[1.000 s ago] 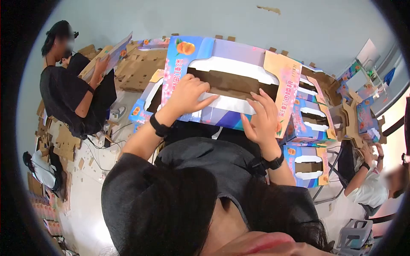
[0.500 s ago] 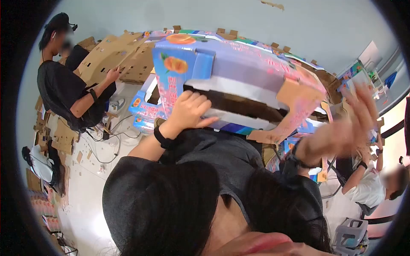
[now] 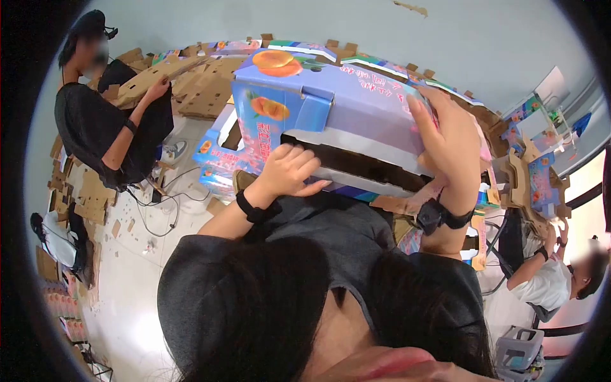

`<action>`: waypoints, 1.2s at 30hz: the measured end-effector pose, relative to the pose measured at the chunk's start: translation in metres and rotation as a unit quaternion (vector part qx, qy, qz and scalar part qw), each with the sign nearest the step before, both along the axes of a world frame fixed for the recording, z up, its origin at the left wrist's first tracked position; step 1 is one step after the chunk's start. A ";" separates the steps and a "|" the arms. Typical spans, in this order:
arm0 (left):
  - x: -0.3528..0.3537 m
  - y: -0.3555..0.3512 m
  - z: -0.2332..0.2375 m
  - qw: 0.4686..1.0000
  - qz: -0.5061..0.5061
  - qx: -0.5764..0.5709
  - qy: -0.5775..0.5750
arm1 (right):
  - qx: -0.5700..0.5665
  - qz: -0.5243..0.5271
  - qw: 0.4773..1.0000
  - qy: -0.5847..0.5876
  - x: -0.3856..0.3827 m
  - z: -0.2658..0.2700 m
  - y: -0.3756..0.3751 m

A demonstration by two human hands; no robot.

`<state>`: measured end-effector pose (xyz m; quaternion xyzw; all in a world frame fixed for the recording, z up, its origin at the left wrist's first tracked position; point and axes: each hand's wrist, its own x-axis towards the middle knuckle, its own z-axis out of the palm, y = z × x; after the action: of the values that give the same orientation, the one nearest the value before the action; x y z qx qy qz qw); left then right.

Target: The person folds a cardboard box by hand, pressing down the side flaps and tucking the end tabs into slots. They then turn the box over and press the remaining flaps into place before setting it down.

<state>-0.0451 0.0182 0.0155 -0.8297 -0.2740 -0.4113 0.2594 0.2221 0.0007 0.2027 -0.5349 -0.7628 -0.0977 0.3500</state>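
Note:
A blue and pink printed carton (image 3: 375, 105) with peach pictures fills the middle, its long slot facing me. My left hand (image 3: 291, 170) has its fingers curled over the slot's edge near the carton's left end, thumb along the lower edge. Across the right end of the carton lies my right hand (image 3: 445, 137), fingers extended over the top side and palm against the end. The carton's far side is hidden.
At the left a person (image 3: 95, 127) in black handles brown cardboard sheets (image 3: 210, 89). Another person (image 3: 547, 280) in white works at the right. Printed cartons (image 3: 219, 153) lie behind mine. Cables (image 3: 172, 219) and scraps lie on the floor.
My right hand has moved left from the air onto the carton's right end, where a brown flap stood out before. The person at the left has lowered a cardboard sheet.

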 end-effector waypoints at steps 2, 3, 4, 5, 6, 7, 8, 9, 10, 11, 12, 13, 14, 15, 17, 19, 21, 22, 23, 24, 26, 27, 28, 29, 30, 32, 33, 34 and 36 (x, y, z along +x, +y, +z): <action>-0.002 -0.003 -0.005 1.000 0.015 0.019 0.019 | 0.093 0.028 0.995 -0.036 0.002 -0.010 -0.010; -0.003 -0.003 -0.009 1.000 0.006 0.025 0.010 | 0.113 0.044 0.992 -0.045 0.002 -0.011 -0.016; -0.004 -0.003 -0.013 0.999 -0.001 0.041 0.009 | 0.134 0.059 0.988 -0.054 0.003 -0.011 -0.022; -0.006 -0.003 -0.017 0.998 -0.008 0.055 0.007 | 0.128 0.066 0.988 -0.052 0.004 -0.012 -0.030; -0.006 -0.004 -0.013 0.998 -0.015 0.057 0.008 | 0.123 0.073 0.989 -0.050 0.004 -0.011 -0.038; -0.006 -0.004 -0.010 0.998 -0.024 0.059 0.010 | 0.116 0.080 0.989 -0.047 0.004 -0.011 -0.045; -0.006 -0.004 -0.005 0.998 -0.032 0.060 0.013 | 0.109 0.079 0.989 -0.063 0.005 -0.010 -0.050; -0.005 -0.003 -0.002 0.998 -0.042 0.050 0.012 | 0.108 0.071 0.990 -0.061 0.007 -0.011 -0.052; -0.004 -0.001 0.001 0.998 -0.052 0.039 0.012 | 0.106 0.062 0.991 -0.058 0.010 -0.013 -0.053; -0.002 0.000 0.004 0.998 -0.062 0.027 0.012 | 0.105 0.054 0.992 -0.055 0.014 -0.014 -0.053; 0.000 0.000 0.011 0.997 -0.077 0.014 0.006 | 0.117 0.040 0.991 -0.043 0.018 -0.016 -0.052; 0.003 -0.003 0.017 0.996 -0.093 0.007 -0.008 | 0.129 0.024 0.991 -0.032 0.024 -0.019 -0.048; 0.008 -0.007 0.025 0.994 -0.109 -0.001 -0.022 | 0.141 0.009 0.990 -0.020 0.029 -0.023 -0.045; 0.011 -0.011 0.033 0.992 -0.125 -0.008 -0.036 | 0.138 -0.004 0.990 0.005 0.033 -0.025 -0.043; 0.015 -0.024 0.046 0.981 -0.183 -0.009 -0.070 | 0.134 -0.029 0.989 0.053 0.044 -0.028 -0.038; 0.017 -0.037 0.057 0.960 -0.249 0.024 -0.127 | 0.138 -0.021 0.987 0.082 0.063 -0.035 -0.028; 0.000 -0.058 0.078 0.959 -0.245 0.087 -0.113 | 0.138 -0.002 0.986 0.088 0.083 -0.039 -0.019; -0.006 -0.051 0.071 0.947 -0.231 0.147 -0.171 | 0.136 0.014 0.986 0.096 0.088 -0.039 -0.017; -0.011 -0.044 0.064 0.928 -0.212 0.203 -0.231 | 0.135 0.019 0.986 0.101 0.095 -0.040 -0.015; -0.019 -0.042 0.066 0.929 -0.188 0.192 -0.255 | 0.135 0.024 0.985 0.105 0.101 -0.043 -0.012; -0.043 -0.047 0.076 0.952 -0.120 0.108 -0.259 | 0.136 0.036 0.983 0.117 0.106 -0.044 -0.008; -0.053 -0.051 0.081 0.968 -0.076 0.035 -0.236 | 0.136 0.044 0.982 0.125 0.106 -0.044 -0.007; -0.055 -0.050 0.082 0.961 -0.090 -0.062 -0.253 | 0.137 0.050 0.980 0.133 0.107 -0.043 -0.006; -0.057 -0.049 0.083 0.945 -0.103 -0.159 -0.267 | 0.127 0.055 0.981 0.135 0.110 -0.044 -0.004; -0.057 -0.048 0.084 0.919 -0.116 -0.254 -0.277 | 0.117 0.059 0.982 0.136 0.114 -0.044 -0.001; -0.054 -0.045 0.080 0.887 -0.157 -0.344 -0.264 | 0.108 0.079 0.982 0.132 0.125 -0.044 0.010; -0.052 -0.046 0.078 0.867 -0.176 -0.389 -0.257 | 0.109 0.096 0.981 0.126 0.131 -0.044 0.019; -0.052 -0.047 0.080 0.880 -0.144 -0.395 -0.219 | 0.110 0.113 0.980 0.120 0.135 -0.043 0.027; -0.041 -0.046 0.079 0.850 -0.160 -0.428 -0.262 | 0.105 0.142 0.980 0.090 0.139 -0.037 0.041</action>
<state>-0.0861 -0.0281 0.0943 -0.7523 -0.3444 -0.4913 -0.2721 0.3611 0.0420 0.1659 -0.3880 -0.7819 -0.0773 0.4818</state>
